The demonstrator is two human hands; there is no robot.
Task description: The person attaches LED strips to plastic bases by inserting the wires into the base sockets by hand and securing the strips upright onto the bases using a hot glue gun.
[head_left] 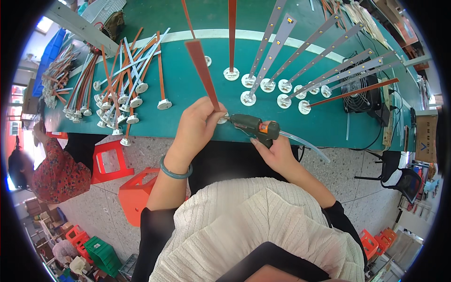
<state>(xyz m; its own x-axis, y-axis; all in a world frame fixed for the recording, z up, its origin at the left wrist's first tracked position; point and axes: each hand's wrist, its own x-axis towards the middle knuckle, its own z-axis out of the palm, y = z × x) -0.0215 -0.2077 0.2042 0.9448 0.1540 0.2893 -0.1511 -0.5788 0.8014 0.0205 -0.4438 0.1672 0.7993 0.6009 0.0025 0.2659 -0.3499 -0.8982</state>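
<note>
I have the left hand point(195, 124) with its grip pinched on the foot of a brown strip point(203, 70), seemingly to steady it roughly upright at its white disc point(222, 121) on the green counter point(324, 127). The right hand point(278, 152) wraps the glue gun point(248, 123), nozzle aimed at that joint (whether they touch, I can't tell from here). LED strips point(271, 56) stand on discs off right, probably leaving elbow room. The left forearm rises steeply; the right slants inward.
</note>
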